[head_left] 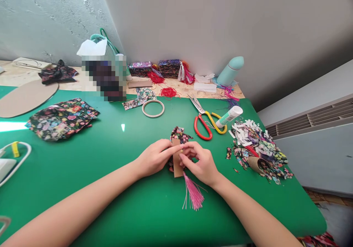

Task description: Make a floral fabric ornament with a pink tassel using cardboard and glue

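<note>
A narrow brown cardboard strip [178, 170] lies on a piece of dark floral fabric [178, 132], which shows beyond its far end and along its sides. My left hand [157, 158] holds the strip from the left, its index finger stretched across the top. From the right, my right hand [202, 163] grips the strip's edge with thumb and bent fingers, the thumb tip on the cardboard. The fingertips of both hands meet near the upper half of the strip. A pink tassel [194, 194] spreads over the table below my right hand.
Beyond my hands lie scissors [202, 115], a glue stick [229, 116] and a tape roll [153, 109]. Scraps [261, 147] are heaped at right on the green table mat [118, 210]. Floral fabric [63, 120] lies left. Tasselled bundles [169, 69] and a mint bottle [230, 70] line the wall.
</note>
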`<state>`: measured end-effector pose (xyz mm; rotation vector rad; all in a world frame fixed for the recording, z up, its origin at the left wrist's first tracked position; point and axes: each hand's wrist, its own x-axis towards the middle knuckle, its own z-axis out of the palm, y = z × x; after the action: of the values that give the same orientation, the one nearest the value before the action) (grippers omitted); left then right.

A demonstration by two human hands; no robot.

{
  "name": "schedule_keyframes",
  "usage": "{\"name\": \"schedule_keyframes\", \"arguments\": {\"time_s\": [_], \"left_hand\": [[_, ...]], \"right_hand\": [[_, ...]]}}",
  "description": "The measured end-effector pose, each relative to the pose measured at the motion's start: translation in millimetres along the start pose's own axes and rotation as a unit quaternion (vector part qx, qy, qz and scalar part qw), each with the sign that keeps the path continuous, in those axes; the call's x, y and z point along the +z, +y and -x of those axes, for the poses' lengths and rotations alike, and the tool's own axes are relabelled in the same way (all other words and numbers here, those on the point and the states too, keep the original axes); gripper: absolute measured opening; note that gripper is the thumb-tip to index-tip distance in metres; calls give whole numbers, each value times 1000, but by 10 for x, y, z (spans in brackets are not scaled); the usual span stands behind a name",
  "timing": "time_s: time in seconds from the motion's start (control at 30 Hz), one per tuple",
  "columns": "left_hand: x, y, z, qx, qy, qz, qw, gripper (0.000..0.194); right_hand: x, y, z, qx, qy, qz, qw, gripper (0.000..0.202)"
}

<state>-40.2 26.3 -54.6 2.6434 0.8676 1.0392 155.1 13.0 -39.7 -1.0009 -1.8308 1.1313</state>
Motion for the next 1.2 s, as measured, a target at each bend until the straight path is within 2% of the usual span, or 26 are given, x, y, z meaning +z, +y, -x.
{"name": "schedule_keyframes", "arguments": {"time_s": [0.23,0.37,0.43,0.5,0.57,0.63,0.77,0.83,1.03,1.2], "left_hand": [[-6,-36,18,-27,37,7,999,29],[6,-26,-5,39,-27,5,999,36],[0,-3,-19,50,-59,3,997,37],[-13,28,-32,4,-68,16,998,34],[-26,52,-41,-76,-65,45,994,30],[-31,56,-42,-92,-54,53,993,23],[-19,2,-19,27,2,-3,1000,18],[-12,-26,-2,31,15,-4,999,22],[13,-48,18,28,-41,-5,999,28],[52,-56,4,37,-49,-2,998,26]], "right_hand": [[-108,4,-26,-14,70,62,995,9],[-139,25,-23,27,50,13,998,10],[-126,25,-13,28,28,-29,999,16],[-103,25,-6,19,0,-55,998,25],[-84,33,-6,13,-27,-64,998,34],[-82,53,-15,0,-38,-34,999,37],[-137,101,-46,-53,-23,114,992,28],[-175,117,-58,-70,-17,182,981,25],[-225,125,-71,-90,-44,276,956,25],[-230,137,-73,-137,-60,328,933,25]]}}
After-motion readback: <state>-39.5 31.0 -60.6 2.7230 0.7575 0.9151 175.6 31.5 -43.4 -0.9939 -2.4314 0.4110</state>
